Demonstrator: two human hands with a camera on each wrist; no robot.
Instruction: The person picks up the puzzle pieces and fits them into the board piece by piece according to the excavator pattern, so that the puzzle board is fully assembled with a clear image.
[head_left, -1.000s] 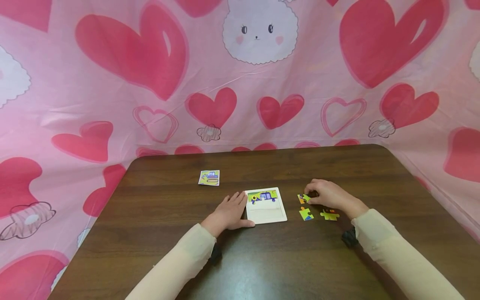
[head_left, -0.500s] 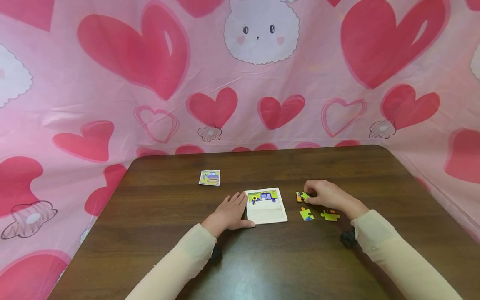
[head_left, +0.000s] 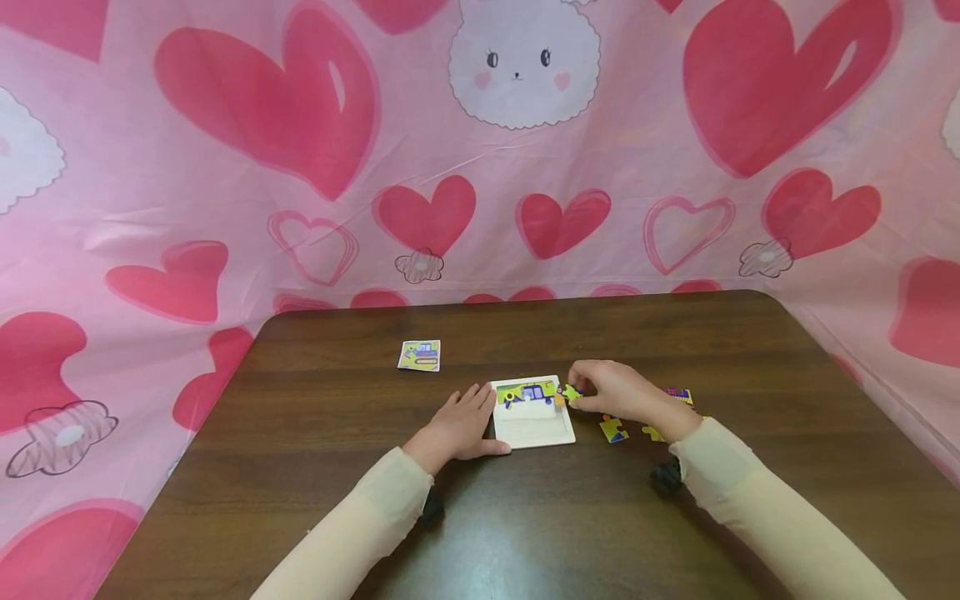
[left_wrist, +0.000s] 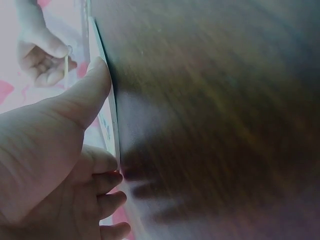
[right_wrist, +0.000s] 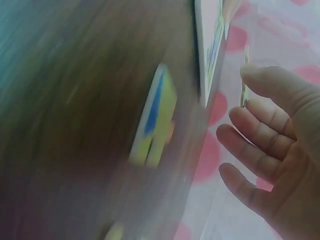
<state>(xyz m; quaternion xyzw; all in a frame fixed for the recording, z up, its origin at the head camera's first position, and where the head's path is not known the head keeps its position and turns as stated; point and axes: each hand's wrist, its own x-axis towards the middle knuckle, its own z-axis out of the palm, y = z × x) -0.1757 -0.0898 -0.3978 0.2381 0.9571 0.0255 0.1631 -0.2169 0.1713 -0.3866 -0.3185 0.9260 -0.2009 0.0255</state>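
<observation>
A square white puzzle tray (head_left: 534,432) lies on the table, its far strip filled with joined pieces (head_left: 529,392) picturing a vehicle. My left hand (head_left: 457,425) rests against the tray's left side with fingers extended, the thumb at its near left corner. Between thumb and fingertips my right hand (head_left: 618,392) pinches a green and orange puzzle piece (head_left: 572,392), which overlaps the tray's right edge in the head view. The right wrist view shows this puzzle piece (right_wrist: 244,87) edge-on, raised off the table. Part of it is hidden by the fingers.
Loose puzzle pieces lie to the right of the tray: a green and blue piece (head_left: 613,430), a green piece (head_left: 652,433) partly under the right arm, and a purple and yellow piece (head_left: 681,395) behind the wrist. A picture card (head_left: 420,356) lies at the back left.
My right hand has moved left from the loose pieces to the tray's right edge, carrying the pinched puzzle piece. The purple and yellow piece now shows behind it. My left hand has stayed put.
</observation>
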